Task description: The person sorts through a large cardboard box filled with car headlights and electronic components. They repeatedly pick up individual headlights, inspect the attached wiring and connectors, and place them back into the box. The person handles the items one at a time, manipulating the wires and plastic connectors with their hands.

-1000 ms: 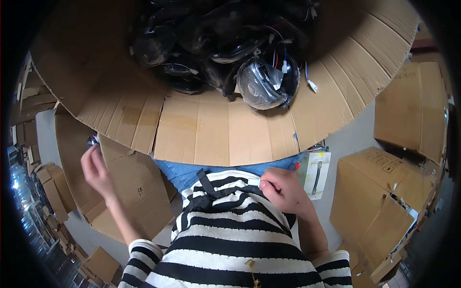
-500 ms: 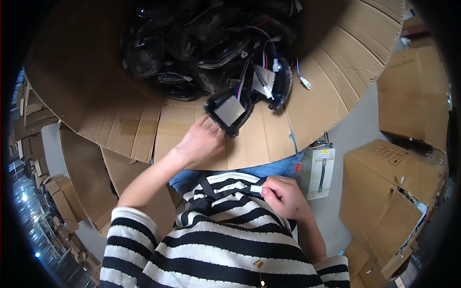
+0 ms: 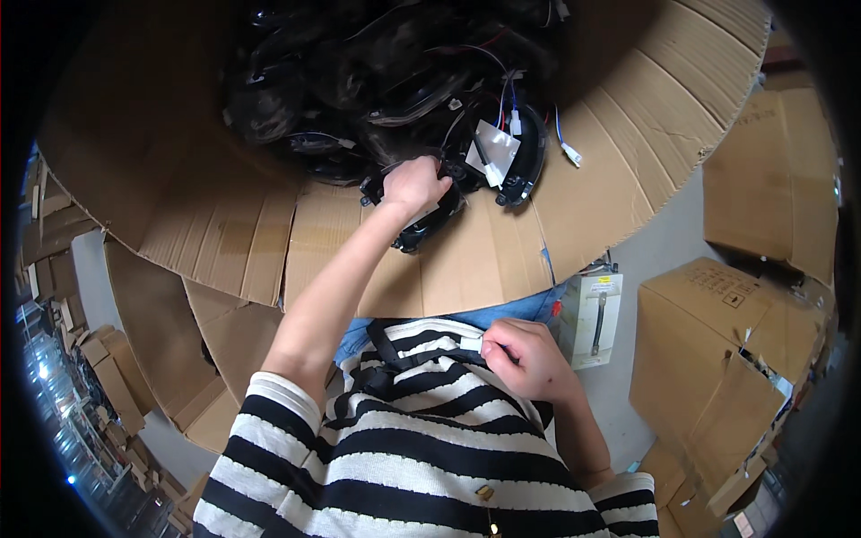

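My left hand is curled closed over a black lamp-like housing on the box's near flap; the back of the hand hides what its fingers grip. A second black housing lies just right of it, with a silver-grey square plate and wires ending in white plugs. Near my waist, my right hand pinches a small white piece between thumb and fingers. A black strap or cord runs from that piece across my striped top.
A big cardboard box curves round a heap of black parts in clear wrapping. A loose white plug lies on its right wall. Closed cartons stand at the right, beside a small printed box. Flattened cardboard leans at the left.
My left hand has gone from the housing's near left edge up onto its top, and its fingers have curled. The housing has tipped, so its plate is mostly covered. My right hand has barely moved.
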Tool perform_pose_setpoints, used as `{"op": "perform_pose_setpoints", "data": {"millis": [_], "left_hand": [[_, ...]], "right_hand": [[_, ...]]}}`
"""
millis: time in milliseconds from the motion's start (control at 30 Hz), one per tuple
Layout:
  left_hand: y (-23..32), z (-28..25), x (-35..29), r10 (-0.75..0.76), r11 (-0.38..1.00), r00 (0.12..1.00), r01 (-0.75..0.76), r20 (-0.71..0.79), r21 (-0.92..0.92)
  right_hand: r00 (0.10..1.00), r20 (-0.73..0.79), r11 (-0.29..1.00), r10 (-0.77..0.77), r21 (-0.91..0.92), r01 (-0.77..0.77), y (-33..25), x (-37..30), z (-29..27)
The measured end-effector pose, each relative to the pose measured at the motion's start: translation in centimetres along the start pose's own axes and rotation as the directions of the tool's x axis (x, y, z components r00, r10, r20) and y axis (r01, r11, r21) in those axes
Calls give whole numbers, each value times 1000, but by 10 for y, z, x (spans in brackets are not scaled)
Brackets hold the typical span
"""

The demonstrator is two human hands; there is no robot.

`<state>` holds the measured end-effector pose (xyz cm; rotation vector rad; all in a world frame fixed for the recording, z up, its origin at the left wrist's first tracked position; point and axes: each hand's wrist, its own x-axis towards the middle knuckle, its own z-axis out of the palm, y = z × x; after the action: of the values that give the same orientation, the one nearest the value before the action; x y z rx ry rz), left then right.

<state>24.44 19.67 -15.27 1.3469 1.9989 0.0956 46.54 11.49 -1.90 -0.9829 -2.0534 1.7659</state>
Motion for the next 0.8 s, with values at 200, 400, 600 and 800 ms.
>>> {"op": "perform_pose_setpoints", "data": {"millis": [200,400,600,800], "left_hand": [[12,16,3,135,929,969,-51,-207,367],[-8,30,-6,271,918,870,-105,-411,382],[-15,35,8,363,857,823,-111,-436,503],[-13,42,3,295,907,858,-112,-420,406]], "right_hand": [[999,31,999,32,-34,-31,-5,3,-1],[999,35,999,-10,-39,12,-4,6,5],[997,69,996,-27,-79,32,-7,4,12],[998,51,996,-40,-75,44,-6,1,14]]}}
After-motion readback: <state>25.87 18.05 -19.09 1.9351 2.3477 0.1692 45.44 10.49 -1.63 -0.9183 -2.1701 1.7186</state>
